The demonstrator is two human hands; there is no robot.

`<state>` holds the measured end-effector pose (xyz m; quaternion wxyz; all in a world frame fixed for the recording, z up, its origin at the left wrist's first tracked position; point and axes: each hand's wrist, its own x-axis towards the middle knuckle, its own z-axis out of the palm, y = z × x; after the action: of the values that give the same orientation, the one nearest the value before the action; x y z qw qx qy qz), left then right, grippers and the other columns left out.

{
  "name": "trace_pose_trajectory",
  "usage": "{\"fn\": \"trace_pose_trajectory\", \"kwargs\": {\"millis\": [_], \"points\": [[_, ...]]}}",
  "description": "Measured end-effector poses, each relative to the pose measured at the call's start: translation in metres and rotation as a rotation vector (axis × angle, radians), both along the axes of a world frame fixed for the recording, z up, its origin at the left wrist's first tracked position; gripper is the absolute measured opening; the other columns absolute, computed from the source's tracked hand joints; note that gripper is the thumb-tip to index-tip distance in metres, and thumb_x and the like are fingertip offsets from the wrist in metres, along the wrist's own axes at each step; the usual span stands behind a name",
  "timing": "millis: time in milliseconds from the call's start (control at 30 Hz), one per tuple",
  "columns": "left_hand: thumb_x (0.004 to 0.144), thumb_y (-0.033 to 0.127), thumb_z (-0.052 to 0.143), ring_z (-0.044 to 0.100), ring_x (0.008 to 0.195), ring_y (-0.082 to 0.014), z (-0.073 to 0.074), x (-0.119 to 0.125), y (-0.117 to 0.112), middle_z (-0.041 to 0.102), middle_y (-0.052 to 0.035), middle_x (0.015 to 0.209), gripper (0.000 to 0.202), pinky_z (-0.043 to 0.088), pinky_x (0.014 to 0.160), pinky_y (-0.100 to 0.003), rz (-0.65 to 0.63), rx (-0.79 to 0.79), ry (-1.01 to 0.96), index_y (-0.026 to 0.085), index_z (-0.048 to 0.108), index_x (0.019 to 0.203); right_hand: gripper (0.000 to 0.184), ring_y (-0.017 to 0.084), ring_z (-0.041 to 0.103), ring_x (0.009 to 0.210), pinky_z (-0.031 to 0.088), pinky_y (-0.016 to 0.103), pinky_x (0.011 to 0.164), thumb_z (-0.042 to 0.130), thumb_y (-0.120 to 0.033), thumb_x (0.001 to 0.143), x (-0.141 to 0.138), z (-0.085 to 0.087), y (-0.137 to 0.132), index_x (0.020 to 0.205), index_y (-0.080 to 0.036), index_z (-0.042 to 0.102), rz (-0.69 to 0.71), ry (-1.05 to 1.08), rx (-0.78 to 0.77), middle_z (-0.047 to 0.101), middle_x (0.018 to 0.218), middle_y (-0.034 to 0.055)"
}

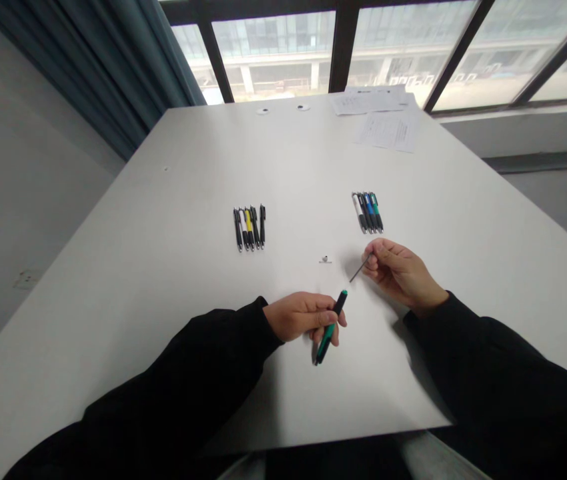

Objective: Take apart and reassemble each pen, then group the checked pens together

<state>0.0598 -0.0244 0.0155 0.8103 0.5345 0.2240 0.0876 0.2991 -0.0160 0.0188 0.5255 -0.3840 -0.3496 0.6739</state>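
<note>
My left hand (302, 315) is closed around a green and black pen barrel (330, 327), which points up and to the right just above the white table (163, 267). My right hand (399, 270) pinches a thin dark refill (359, 269) whose tip slants down toward the barrel's open end, a short gap apart. A tiny pen part (325, 260) lies on the table between the hands and the pen rows.
A row of several pens (249, 227) lies left of centre, and another row (367, 212) lies just beyond my right hand. Printed sheets (387, 128) rest at the far right by the window. Two small round discs (283, 109) sit at the far edge.
</note>
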Motion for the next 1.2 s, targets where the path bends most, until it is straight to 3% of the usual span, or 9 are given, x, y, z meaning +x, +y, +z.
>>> {"fn": "trace_pose_trajectory", "kwargs": {"millis": [233,500,933,1033,1200], "points": [[0.086,0.055,0.062,0.048,0.048,-0.0060,-0.001,0.001,0.000,0.070,-0.0075,0.076,0.046,0.037,0.048,-0.020,0.011,0.011,0.011,0.010,0.062,0.095,0.021,0.009,0.048,0.056,0.039,0.023,0.054,0.074,-0.038,0.083,-0.002,0.000,-0.002,0.080,-0.018,0.069,0.021,-0.049,0.023,0.058,0.062,-0.0006],[0.087,0.054,0.062,0.050,0.050,-0.0068,-0.003,0.004,0.000,0.069,-0.0079,0.076,0.045,0.040,0.049,-0.020,0.056,0.018,-0.008,0.011,0.060,0.096,0.025,0.011,0.048,0.054,0.037,0.026,0.053,0.078,-0.040,0.077,-0.024,-0.002,-0.015,0.078,-0.015,0.074,0.211,-0.185,-0.008,0.057,0.056,-0.0007],[0.088,0.050,0.062,0.050,0.048,-0.0064,-0.006,0.003,-0.001,0.070,-0.0078,0.077,0.040,0.039,0.048,-0.019,0.083,0.008,-0.031,0.011,0.061,0.096,0.025,0.007,0.050,0.048,0.035,0.022,0.047,0.086,-0.037,0.066,-0.027,0.001,-0.016,0.077,-0.015,0.080,0.217,-0.128,-0.157,0.064,0.055,0.0024],[0.088,0.050,0.063,0.051,0.048,-0.0070,-0.006,0.003,0.000,0.070,-0.0081,0.076,0.040,0.040,0.048,-0.020,0.102,0.011,-0.027,0.011,0.060,0.095,0.026,0.007,0.050,0.048,0.035,0.023,0.047,0.084,-0.037,0.070,-0.028,-0.002,-0.017,0.082,-0.015,0.080,0.214,-0.132,-0.144,0.064,0.057,0.0021],[0.087,0.050,0.063,0.052,0.049,-0.0073,-0.006,0.004,0.001,0.070,-0.0085,0.077,0.040,0.041,0.049,-0.020,0.124,0.016,-0.037,0.011,0.060,0.094,0.037,0.010,0.052,0.053,0.033,0.025,0.048,0.080,-0.038,0.075,-0.024,-0.004,-0.017,0.103,-0.014,0.077,0.339,-0.169,-0.031,0.066,0.062,0.0029]]}}
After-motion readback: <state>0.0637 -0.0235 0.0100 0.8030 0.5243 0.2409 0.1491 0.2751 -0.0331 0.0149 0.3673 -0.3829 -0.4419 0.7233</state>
